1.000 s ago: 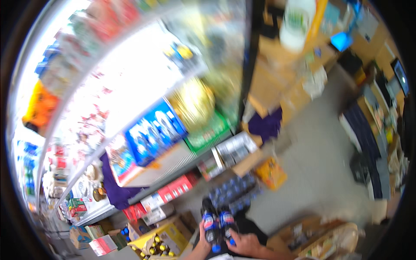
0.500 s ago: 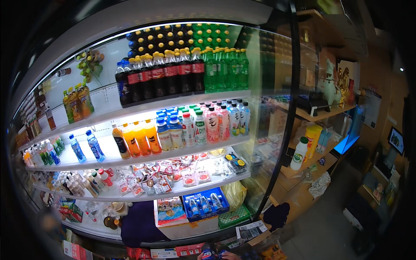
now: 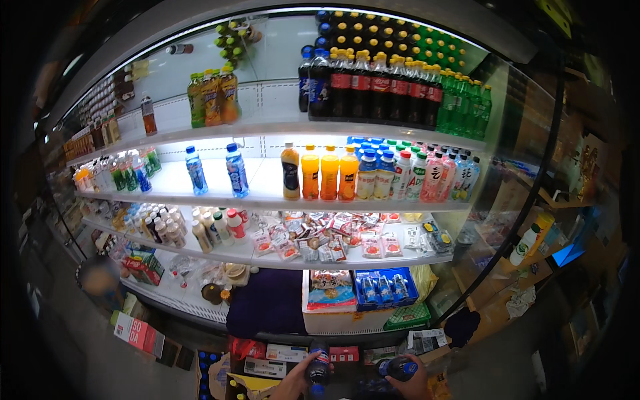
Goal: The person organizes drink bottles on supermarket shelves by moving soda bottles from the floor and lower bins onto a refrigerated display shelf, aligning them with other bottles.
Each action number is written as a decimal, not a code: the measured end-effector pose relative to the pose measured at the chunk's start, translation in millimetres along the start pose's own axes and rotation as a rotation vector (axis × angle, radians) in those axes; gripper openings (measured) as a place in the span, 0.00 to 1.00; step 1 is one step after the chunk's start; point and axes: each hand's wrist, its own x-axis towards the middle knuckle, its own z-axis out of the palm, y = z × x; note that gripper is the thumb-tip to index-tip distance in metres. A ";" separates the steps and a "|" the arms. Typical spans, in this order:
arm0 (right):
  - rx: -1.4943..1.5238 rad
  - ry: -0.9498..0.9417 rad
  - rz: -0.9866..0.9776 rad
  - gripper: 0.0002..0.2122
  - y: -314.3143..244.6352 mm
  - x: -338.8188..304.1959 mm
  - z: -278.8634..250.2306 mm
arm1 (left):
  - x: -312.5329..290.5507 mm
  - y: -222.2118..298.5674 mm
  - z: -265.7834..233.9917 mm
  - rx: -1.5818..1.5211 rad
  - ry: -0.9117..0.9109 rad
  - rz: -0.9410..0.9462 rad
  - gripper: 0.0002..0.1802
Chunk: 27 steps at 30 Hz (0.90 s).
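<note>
- While we look down from the head camera, we see our left hand [image 3: 293,381] at the near edge, its fingers closed around a dark cola bottle [image 3: 319,365] with a blue label, which stands about upright in the grasp.
- Our right hand [image 3: 415,385] is just to the right of it, also at the near edge, and it grasps a second dark cola bottle [image 3: 398,367], which lies tilted with its body pointing left.
- The two bottles are near each other but apart; both are low in front of the open refrigerated display [image 3: 280,200], below its lowest shelf.
- Under the hands there are cardboard boxes [image 3: 267,367] on the floor, with more bottle caps showing in one of them at the near left.
- On the top far shelf we see a row of dark cola bottles with red labels [image 3: 373,83] and, right of them, green soda bottles [image 3: 463,107].
- On the second shelf stand orange juice bottles [image 3: 329,173] in the middle, two blue water bottles [image 3: 217,170] to the left, and pale drink bottles to the right.
- The third shelf carries small snack packets [image 3: 320,243] and white milk-type bottles [image 3: 213,227] to the left.
- In the lowest part there is a blue crate [image 3: 385,288] with small bottles, and a dark purple cloth [image 3: 267,303] hanging to its left.
- At the left side a person [image 3: 100,280] is near the display; the figure is blurred.
</note>
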 end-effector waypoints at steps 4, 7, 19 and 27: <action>-0.247 0.011 0.166 0.36 -21.7 10.9 -2.8 | 29.4 21.4 -48.9 -0.109 0.006 0.041 0.54; -0.108 0.044 0.216 0.34 -7.1 20.5 -5.1 | 2.1 55.4 -34.6 -0.072 -0.021 0.167 0.51; -0.160 -0.074 0.085 0.33 34.4 122.3 2.2 | -14.0 184.0 17.2 -0.388 -0.557 0.501 0.35; 0.201 -0.143 -0.054 0.26 100.4 178.3 -19.2 | -20.8 297.0 133.1 -0.386 -0.516 0.650 0.21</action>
